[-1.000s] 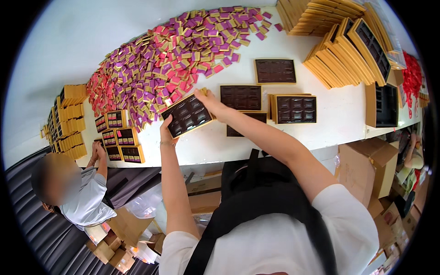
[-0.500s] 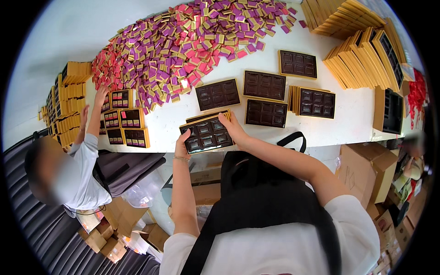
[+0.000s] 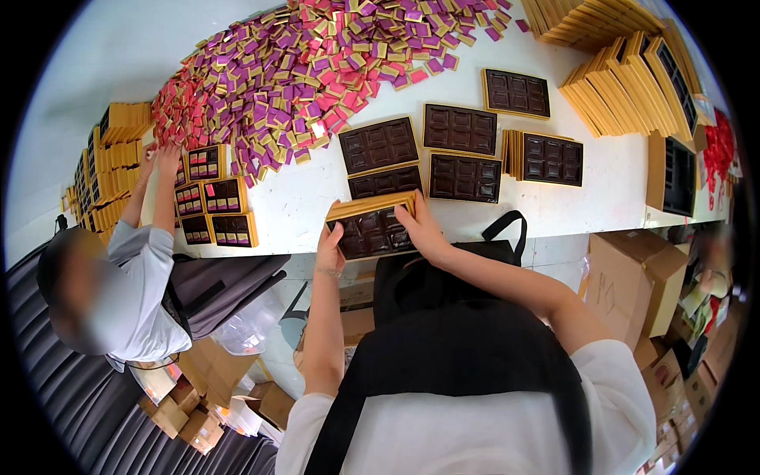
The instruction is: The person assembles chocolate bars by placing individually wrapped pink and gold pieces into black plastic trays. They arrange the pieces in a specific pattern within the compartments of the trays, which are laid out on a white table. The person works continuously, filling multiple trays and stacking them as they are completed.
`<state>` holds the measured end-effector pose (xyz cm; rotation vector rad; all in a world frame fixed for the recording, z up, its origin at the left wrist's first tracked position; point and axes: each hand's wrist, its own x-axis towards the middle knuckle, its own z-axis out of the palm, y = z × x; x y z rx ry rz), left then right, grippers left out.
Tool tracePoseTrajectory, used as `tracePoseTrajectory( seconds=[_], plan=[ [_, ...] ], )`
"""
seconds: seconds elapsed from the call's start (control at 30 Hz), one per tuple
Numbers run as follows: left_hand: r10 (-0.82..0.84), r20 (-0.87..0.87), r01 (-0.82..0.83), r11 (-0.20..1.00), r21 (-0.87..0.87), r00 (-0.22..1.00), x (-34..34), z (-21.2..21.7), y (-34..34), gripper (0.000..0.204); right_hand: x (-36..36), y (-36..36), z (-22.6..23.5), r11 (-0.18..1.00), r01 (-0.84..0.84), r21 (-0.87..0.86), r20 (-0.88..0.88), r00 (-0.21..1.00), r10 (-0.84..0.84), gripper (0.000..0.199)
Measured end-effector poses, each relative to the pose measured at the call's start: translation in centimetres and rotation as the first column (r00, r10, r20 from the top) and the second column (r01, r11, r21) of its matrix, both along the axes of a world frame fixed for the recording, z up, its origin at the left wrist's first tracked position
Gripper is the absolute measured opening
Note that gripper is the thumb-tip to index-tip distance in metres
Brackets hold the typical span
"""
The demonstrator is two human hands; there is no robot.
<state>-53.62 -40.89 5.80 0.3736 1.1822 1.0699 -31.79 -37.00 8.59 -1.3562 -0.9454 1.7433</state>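
Observation:
Both my hands hold a stack of shallow gold-edged boxes (image 3: 375,231) with dark brown, compartmented plastic trays at the table's front edge. My left hand (image 3: 329,250) grips the left end, thumb on the top tray. My right hand (image 3: 422,229) wraps round the right end, thumb on the tray's upper corner. The stack is tilted, so the gold edges of several layers show. Just beyond it lies a similar box (image 3: 385,183), partly hidden by the stack. Further boxes lie behind it, one (image 3: 378,146) to the left and another (image 3: 465,177) to the right.
A large heap of purple, pink and gold wrapped pieces (image 3: 277,103) covers the table's back. Boxes holding wrapped pieces (image 3: 226,195) stand at left, beside a co-worker's hands (image 3: 165,158). Tall stacks of gold-edged boxes (image 3: 625,87) stand at right. Cardboard cartons (image 3: 633,277) stand below.
My hands have tilted the held stack, bringing its layered gold edges into view, and shifted it slightly right. More of the box behind it shows. The co-worker's hands have come closer together.

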Motion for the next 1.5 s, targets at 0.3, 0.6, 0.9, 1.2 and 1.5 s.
tracePoseTrajectory(
  seconds=[0.3,0.6,0.9,1.2,1.5],
  plan=[
    [-0.046,-0.047,0.029,0.952,-0.304,0.998,-5.2,-3.5,-4.6,0.057,2.1,-2.2,-3.3,0.849,-0.524,0.071,0.59,0.708,0.388,0.056],
    [0.203,-0.169,-0.214,0.976,-0.049,0.965,0.7,-6.6,-1.0,0.043,13.0,3.5,-0.9,0.776,-0.483,0.407,0.79,0.612,-0.033,0.075],
    [0.233,-0.44,-0.064,0.929,0.366,0.867,7.6,1.8,15.6,0.056,28.9,8.0,0.5,0.753,-0.611,-0.243,0.964,-0.238,0.118,0.115],
    [0.061,-0.937,0.203,0.969,0.138,0.344,17.5,-4.0,31.3,0.062,29.5,-1.5,2.0,0.554,-0.825,-0.111,0.966,0.04,0.254,0.106],
    [0.111,-0.991,0.313,0.941,0.129,0.076,21.3,-8.8,28.1,0.067,31.1,-0.2,-3.7,0.597,-0.779,-0.194,0.974,-0.078,0.215,0.101]
  ],
)
